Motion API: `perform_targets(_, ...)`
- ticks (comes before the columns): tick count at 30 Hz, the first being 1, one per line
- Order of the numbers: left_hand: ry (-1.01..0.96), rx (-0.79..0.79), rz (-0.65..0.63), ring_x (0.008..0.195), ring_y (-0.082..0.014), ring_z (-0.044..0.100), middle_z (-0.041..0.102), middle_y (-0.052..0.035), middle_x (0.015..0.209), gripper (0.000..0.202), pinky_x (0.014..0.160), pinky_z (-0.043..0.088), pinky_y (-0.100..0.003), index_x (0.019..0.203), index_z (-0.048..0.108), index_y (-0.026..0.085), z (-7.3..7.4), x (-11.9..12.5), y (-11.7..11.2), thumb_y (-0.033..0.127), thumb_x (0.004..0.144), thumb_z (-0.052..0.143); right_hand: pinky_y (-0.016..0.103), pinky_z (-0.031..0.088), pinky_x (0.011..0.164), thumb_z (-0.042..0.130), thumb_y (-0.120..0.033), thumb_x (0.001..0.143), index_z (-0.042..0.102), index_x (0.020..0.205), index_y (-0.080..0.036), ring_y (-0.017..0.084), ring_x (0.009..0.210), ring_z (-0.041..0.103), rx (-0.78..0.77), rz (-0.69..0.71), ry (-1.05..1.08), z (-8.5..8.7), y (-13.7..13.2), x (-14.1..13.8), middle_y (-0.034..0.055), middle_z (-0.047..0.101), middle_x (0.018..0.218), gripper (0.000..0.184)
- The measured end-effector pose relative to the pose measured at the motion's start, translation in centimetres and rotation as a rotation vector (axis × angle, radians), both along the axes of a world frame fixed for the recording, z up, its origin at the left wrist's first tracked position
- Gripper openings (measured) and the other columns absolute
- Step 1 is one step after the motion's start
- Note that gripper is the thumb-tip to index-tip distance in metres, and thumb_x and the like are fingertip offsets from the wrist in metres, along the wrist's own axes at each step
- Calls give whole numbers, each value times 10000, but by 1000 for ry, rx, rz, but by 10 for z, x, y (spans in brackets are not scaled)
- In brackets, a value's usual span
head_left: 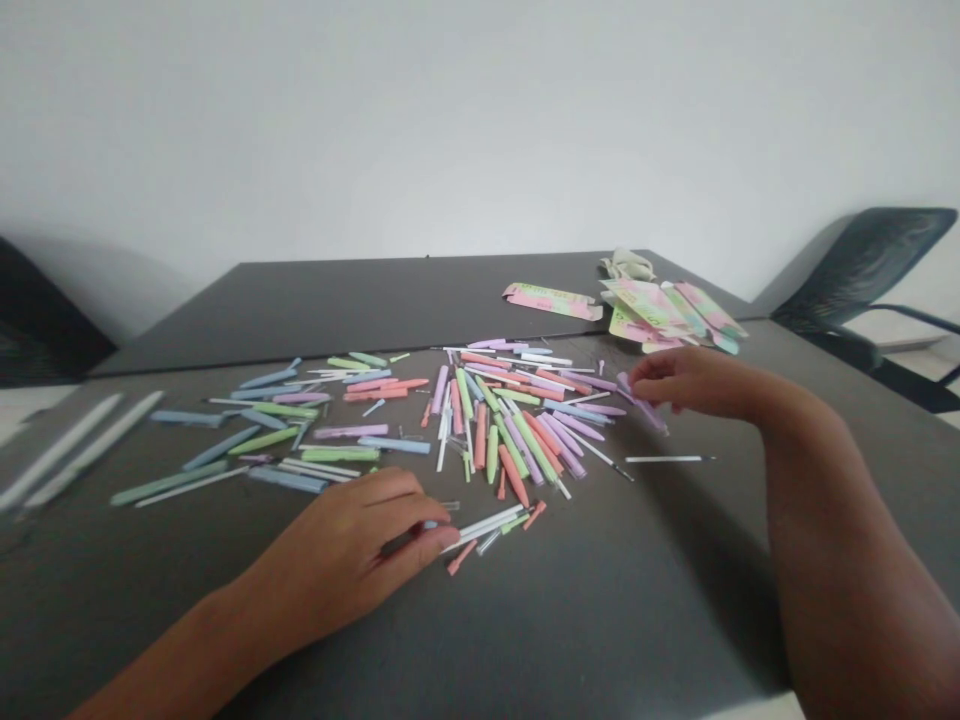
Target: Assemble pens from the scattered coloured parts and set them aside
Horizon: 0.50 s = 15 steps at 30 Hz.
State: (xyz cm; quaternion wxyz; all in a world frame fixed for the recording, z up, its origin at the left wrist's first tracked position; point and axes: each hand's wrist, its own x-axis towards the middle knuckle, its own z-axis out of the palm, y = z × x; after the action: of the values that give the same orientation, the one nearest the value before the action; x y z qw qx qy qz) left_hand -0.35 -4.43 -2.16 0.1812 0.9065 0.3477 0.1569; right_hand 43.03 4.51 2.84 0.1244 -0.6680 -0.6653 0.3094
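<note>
Low in the middle, my left hand has its thumb and fingers closed near the surface. A bit of blue shows between the fingertips, but what they hold is unclear. White pen refills lie right at the thumb tip, with small red pieces and a green one beside them. My right hand pinches a purple pen barrel, tilted, at the right edge of the pile. The central pile has purple, green, red and blue barrels mixed with white refills.
More blue, green and purple pen parts spread to the left. Two long white strips lie at the far left. Flattened printed cartons and a pale bundle sit at the back right. Below my right hand is a lone refill. A chair stands right.
</note>
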Motion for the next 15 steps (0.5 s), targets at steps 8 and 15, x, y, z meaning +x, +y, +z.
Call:
perform_targets(8, -265, 33, 196, 690, -141, 612, 660, 10, 737, 301, 672, 452, -266, 846, 701, 214, 17, 4, -11, 279, 1083, 528, 275, 504, 630, 774, -450, 864, 617, 1025, -228, 157, 718, 623, 309, 212, 536, 11, -24, -98, 0, 672, 816, 317)
perform_targets(15, -455, -256, 254, 728, -152, 665, 788, 4, 879, 183, 641, 486, -250, 1015, 803, 235, 20, 16, -14, 388, 947, 732, 255, 586, 591, 772, -241, 934, 679, 1256, -322, 139, 690, 731, 23, 478, 1079, -16, -71, -185, -22, 774, 878, 345)
